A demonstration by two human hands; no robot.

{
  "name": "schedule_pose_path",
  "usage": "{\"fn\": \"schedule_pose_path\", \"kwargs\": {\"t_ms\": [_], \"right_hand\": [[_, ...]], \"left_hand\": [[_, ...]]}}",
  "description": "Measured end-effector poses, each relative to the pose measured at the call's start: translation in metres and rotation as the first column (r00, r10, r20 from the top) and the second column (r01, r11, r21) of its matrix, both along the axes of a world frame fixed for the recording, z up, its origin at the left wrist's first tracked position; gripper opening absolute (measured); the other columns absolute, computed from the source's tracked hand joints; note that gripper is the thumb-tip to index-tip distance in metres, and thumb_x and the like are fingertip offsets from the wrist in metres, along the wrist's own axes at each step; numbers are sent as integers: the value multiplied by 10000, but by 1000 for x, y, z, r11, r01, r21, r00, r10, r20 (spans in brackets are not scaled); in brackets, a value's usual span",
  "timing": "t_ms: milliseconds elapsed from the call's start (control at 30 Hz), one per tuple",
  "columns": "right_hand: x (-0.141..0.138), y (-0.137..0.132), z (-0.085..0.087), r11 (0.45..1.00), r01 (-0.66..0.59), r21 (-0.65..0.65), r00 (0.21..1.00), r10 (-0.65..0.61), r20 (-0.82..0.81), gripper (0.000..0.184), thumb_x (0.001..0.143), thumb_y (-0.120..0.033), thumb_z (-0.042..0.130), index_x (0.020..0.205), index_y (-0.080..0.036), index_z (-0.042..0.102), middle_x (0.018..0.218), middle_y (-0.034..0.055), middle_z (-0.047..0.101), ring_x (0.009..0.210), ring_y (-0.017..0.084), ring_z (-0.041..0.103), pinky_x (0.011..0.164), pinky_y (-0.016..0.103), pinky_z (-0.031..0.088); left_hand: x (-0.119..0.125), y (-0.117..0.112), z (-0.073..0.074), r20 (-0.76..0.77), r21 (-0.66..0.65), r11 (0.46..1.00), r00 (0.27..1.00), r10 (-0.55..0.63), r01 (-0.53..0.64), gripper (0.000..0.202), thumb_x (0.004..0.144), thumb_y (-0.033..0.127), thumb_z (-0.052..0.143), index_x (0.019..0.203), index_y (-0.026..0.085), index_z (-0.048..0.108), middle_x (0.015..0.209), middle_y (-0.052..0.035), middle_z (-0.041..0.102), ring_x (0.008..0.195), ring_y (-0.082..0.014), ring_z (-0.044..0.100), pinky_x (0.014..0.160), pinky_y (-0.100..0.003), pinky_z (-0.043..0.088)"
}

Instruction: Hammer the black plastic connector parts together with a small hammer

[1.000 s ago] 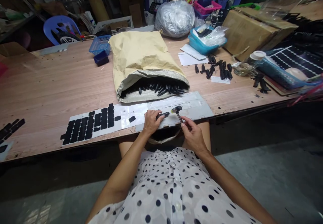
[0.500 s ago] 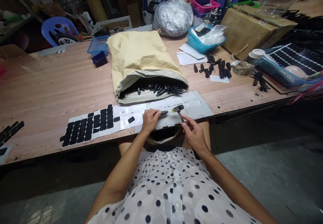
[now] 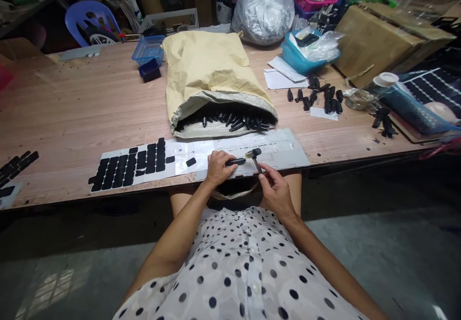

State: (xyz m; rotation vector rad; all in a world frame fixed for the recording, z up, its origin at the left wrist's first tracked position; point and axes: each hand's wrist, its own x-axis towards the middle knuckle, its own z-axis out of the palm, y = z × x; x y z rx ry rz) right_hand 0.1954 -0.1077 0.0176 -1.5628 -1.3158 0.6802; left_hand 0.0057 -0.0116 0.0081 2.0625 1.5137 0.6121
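My left hand [image 3: 218,167] is closed round a slim black cylindrical piece [image 3: 236,161], which lies sideways just above or on a pale board [image 3: 288,149]. Between the fingers of my right hand [image 3: 276,190] is the handle of a small hammer [image 3: 254,153]. Its dark head has a yellowish face turned towards the end of the black piece, close to it or touching; I cannot tell which. Beyond my hands lies a yellow paper sack [image 3: 211,65], its mouth facing me, with many black cylindrical pieces [image 3: 237,119] inside.
Black rounded-square stickers [image 3: 117,172] cover a white sheet at left. Several black parts [image 3: 328,100] lie to the right, near a blue basin [image 3: 306,59] and a cardboard box [image 3: 382,41]. Blue baskets [image 3: 148,51] stand behind left. The table's front edge runs before my lap.
The whole view has shifted slightly as my head turned. My left hand now lies lower and flatter over the black piece, and more of the piece shows towards the hammer head.
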Motion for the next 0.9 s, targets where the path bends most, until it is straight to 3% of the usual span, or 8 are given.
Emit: {"fn": "schedule_pose_path", "kwargs": {"t_ms": [233,467,667,900], "right_hand": [[-8,-2,3,987,-83,137,977,54,205,352,977,-303,501,1227,-262,745,1060,98,756,973,246,688,912,408,585],[-16,3,-6,981,-156,116,947,115,301,396,1006,-296,453,1271,-288,747,873,73,694,832,224,662,819,360,585],[-17,6,2,975,-147,164,954,97,282,401,1021,-311,448,1295,-288,740,904,80,694,862,223,670,818,348,583],[-14,6,-1,980,-163,114,949,124,290,400,1012,-315,446,1269,-301,753,871,68,687,819,218,670,791,343,586]], "left_hand": [[1,2,-2,23,-14,1000,1000,3,-3,179,848,304,760,1016,320,820,929,-37,699,1005,-263,553,937,-427,441],[0,4,-5,13,2,1000,1000,-7,7,165,860,305,746,996,354,826,892,-29,680,982,-256,548,917,-428,451],[0,6,-4,16,-30,1000,1000,2,-1,190,833,300,771,1001,367,833,888,-22,674,989,-256,551,933,-430,455],[0,6,-5,24,-35,999,1000,16,-16,176,827,290,768,973,363,835,895,-20,689,999,-258,546,935,-440,454]]}}
